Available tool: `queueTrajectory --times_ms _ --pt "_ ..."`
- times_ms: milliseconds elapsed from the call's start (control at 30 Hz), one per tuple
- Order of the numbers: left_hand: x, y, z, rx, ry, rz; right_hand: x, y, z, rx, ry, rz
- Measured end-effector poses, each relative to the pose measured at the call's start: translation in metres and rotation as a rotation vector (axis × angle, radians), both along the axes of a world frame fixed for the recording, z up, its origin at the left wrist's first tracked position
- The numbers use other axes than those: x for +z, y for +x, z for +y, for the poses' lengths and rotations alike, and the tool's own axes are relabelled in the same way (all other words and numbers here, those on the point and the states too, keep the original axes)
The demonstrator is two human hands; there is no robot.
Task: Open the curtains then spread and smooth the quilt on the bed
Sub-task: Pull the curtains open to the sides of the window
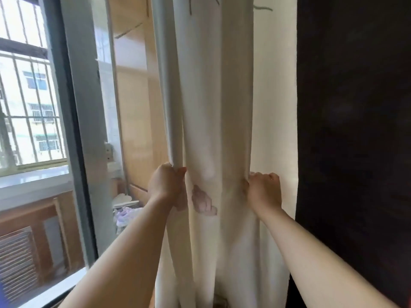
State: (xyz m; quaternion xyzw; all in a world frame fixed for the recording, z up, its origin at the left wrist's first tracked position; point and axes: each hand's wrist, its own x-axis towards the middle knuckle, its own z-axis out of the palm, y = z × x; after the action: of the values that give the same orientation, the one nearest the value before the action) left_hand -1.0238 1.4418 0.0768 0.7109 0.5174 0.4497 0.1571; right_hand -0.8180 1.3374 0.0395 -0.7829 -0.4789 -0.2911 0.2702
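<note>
Head view, landmark = curtain.

- Curtain: cream fabric hanging centre frame, bunched into tall vertical folds that run from the top edge to the bottom edge.
- Left hand: fingers curled tight round the curtain's left-edge fold, clenched on the fabric, at about mid-height of the curtain. Bare forearm comes up from bottom left.
- Right hand: on the right side of the bunch, level with the left hand, knuckles toward the camera. Fingers are hooked into a fold and grasping it. Bare forearm comes up from bottom right.
- Both hands are on the curtain, with several folds between them.
- Markings: pink printed motif on the fabric between the hands, just below their level, too blurred to tell what it depicts. Grey-green line print at the top of the curtain. No writing can be made out.
- Left of the curtain: light wood-panelled wall, then a grey frame post, both upright.
- Further left: barred window, bright daylight, pale building outside. White sill runs under the bars.
- Low left of the curtain, just beside the left wrist: heap of white and lilac cloth.
- Bottom-left corner, well apart from the curtain: wooden slatted panel.
- Right of the curtain: dark, near-black surface meeting the fabric's right edge. Detail too dim to tell what it is.
</note>
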Motion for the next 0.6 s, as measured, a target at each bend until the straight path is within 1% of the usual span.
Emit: queueTrajectory --times_ms 100,167,200,267,367,400,467,533,600 --pt "-0.001 0.026 0.014 -0.048 0.017 0.011 -0.001 0.026 0.009 -0.037 0.005 0.028" --pt "-0.001 0.043 0.021 -0.073 0.021 0.023 -0.001 0.038 0.009 -0.081 -0.028 -0.005" --pt "0.000 0.048 0.022 -0.075 0.021 0.028 -0.001 0.042 0.008 -0.103 -0.005 -0.039" --pt "0.000 0.063 0.022 -0.112 0.030 -0.029 -0.004 0.046 0.000 -0.134 0.124 -0.044" --pt "0.000 0.085 0.011 -0.229 0.052 -0.200 -0.002 0.054 -0.010 -0.176 0.374 0.023" --pt "0.002 0.094 0.006 -0.268 0.065 -0.215 0.001 0.060 -0.014 -0.206 0.427 0.057" --pt "0.006 0.113 -0.002 -0.314 0.094 -0.193 0.007 0.070 -0.019 -0.238 0.464 0.185" --pt "0.011 0.131 -0.005 -0.317 0.087 -0.176 0.014 0.081 -0.021 -0.233 0.420 0.340" --pt "0.014 0.146 -0.004 -0.318 0.037 -0.195 0.019 0.089 -0.021 -0.189 0.351 0.450"
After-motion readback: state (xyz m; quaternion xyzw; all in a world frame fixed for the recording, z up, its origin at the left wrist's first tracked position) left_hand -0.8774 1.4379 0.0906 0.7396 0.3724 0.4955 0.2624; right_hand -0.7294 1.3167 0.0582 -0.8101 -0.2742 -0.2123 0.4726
